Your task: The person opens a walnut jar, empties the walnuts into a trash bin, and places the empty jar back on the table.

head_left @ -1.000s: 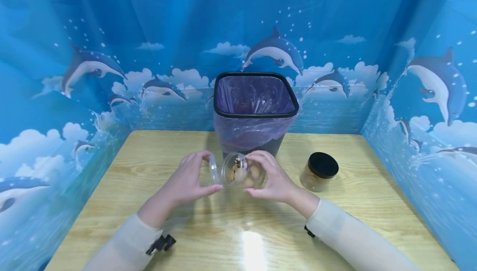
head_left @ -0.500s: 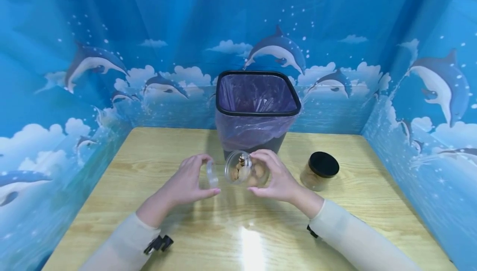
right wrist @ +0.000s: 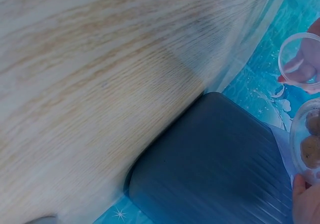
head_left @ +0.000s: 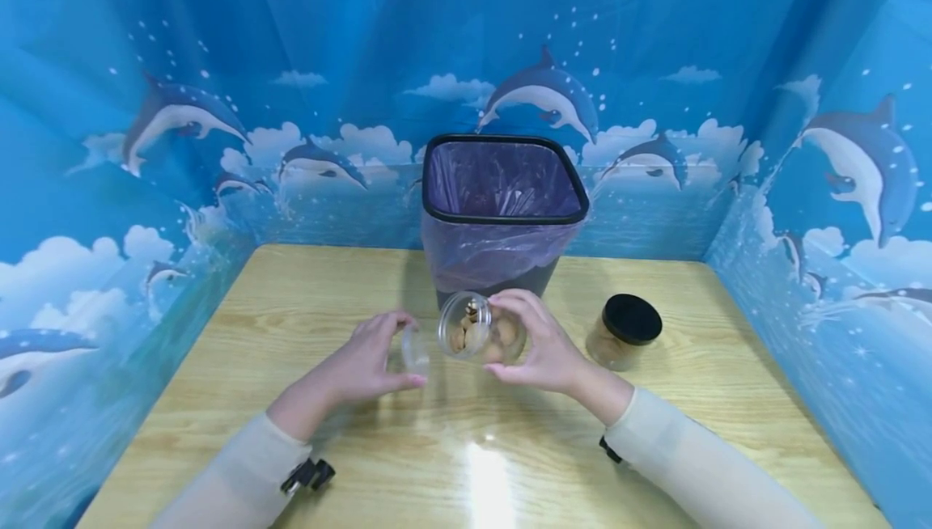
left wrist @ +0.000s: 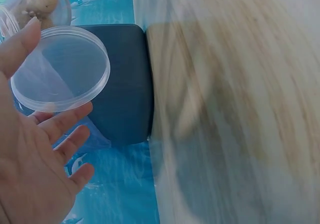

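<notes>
My left hand (head_left: pixel 364 363) pinches a clear round lid (head_left: pixel 415 351) by its edges, thumb on one side and fingers on the other. In the left wrist view the lid (left wrist: pixel 60 69) shows its whole disc and rim. A little to the right, my right hand (head_left: pixel 542 355) grips a clear jar (head_left: pixel 453 347), which lies tilted with its uncovered mouth toward the lid. Inside are several brown, rounded, walnut-like pieces (head_left: pixel 473 335). Lid and jar stand apart. Only part of the jar (right wrist: pixel 296 134) shows at the right edge of the right wrist view.
A dark bin (head_left: pixel 502 220) with a purple liner stands just behind the jar. To the right, a second jar (head_left: pixel 612 349) with a black lid (head_left: pixel 632 319) and brownish contents stands on the wooden table (head_left: pixel 306 290). Blue dolphin-printed sheets (head_left: pixel 349 44) enclose the back and sides.
The lid has moved slightly left and down with my left hand, turning a little. My right hand has shifted slightly right with the jar, so the gap between lid and jar is wider.
</notes>
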Demonstrator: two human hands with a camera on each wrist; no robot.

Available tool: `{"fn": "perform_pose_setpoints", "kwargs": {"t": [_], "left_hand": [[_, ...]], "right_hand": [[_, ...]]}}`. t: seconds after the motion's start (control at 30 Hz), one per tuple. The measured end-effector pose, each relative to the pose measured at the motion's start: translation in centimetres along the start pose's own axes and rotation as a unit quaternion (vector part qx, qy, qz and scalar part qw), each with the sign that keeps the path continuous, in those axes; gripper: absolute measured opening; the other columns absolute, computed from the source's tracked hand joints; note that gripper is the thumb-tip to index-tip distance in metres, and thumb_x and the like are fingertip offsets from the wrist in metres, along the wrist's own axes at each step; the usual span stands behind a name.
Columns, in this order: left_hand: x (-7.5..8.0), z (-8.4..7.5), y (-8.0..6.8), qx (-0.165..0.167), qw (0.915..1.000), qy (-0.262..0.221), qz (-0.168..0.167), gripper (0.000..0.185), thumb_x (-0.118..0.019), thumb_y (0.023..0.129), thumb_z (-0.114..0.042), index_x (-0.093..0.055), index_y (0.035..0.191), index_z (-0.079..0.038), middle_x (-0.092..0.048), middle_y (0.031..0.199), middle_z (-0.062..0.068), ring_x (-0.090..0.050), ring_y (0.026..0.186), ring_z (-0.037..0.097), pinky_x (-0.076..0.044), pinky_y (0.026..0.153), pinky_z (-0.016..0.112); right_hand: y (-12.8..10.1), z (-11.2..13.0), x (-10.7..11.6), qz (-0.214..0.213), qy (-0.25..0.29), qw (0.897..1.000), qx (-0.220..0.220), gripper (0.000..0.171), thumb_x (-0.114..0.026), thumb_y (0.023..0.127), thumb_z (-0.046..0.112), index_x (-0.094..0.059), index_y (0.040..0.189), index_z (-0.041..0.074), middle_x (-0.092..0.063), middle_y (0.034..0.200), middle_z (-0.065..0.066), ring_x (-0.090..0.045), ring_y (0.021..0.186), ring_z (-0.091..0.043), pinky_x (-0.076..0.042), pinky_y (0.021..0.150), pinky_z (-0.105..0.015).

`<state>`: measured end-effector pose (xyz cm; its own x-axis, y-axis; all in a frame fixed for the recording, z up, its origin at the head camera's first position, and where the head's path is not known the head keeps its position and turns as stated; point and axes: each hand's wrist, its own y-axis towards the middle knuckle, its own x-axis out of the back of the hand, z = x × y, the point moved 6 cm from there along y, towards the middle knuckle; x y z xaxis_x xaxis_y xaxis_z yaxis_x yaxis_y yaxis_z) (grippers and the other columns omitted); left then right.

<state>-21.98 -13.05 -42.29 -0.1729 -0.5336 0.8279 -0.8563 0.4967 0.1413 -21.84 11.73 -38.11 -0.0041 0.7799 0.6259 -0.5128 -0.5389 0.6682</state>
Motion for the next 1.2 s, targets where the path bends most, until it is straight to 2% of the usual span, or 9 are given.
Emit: {"fn": "perform_pose_setpoints", "kwargs": {"t": [0.27,0.77,0.93,1.2], "left_hand": [[-1.2,1.3,-0.2,0.022,0.9993,0.004,0.031,0.085,-0.078,0.082,-0.051,-0.043,0.143,-0.004,-0.05,0.143,0.015,-0.042,0.134,0.042,-0.031,0.112,0.061],[-2.5,2.9,-0.3,0.044,0.9973,-0.005,0.059,0.089,-0.078,0.078,-0.059,-0.045,0.142,-0.008,-0.054,0.139,0.008,-0.047,0.13,0.038,-0.033,0.111,0.059],[-2.7,3.3,-0.5,0.057,0.996,-0.005,0.069,0.092,-0.079,0.074,-0.064,-0.045,0.141,-0.011,-0.056,0.139,0.007,-0.047,0.13,0.04,-0.033,0.11,0.061],[-2.1,4.0,-0.7,0.081,0.994,-0.005,0.072,0.091,-0.085,0.069,-0.058,-0.049,0.139,-0.012,-0.058,0.137,0.004,-0.047,0.128,0.038,-0.037,0.108,0.058]], "right_hand": [[0.0,-0.1,0.0,0.0,-0.009,1.0,0.001,0.088,-0.093,0.059,0.016,-0.05,0.135,0.003,-0.052,0.133,-0.014,-0.049,0.124,-0.03,-0.038,0.111,-0.037],[-0.1,-0.5,-0.6,-0.006,-0.004,1.0,0.01,0.088,-0.092,0.059,0.017,-0.051,0.135,0.003,-0.052,0.133,-0.013,-0.05,0.123,-0.029,-0.038,0.111,-0.038],[0.0,-0.5,-0.6,-0.005,-0.004,1.0,0.003,0.087,-0.092,0.06,0.019,-0.051,0.135,0.004,-0.052,0.134,-0.012,-0.049,0.125,-0.028,-0.038,0.111,-0.038],[-0.1,-0.6,-0.3,-0.008,0.0,1.0,0.001,0.089,-0.093,0.059,0.016,-0.05,0.136,0.004,-0.052,0.133,-0.013,-0.05,0.123,-0.029,-0.039,0.111,-0.037]]}}
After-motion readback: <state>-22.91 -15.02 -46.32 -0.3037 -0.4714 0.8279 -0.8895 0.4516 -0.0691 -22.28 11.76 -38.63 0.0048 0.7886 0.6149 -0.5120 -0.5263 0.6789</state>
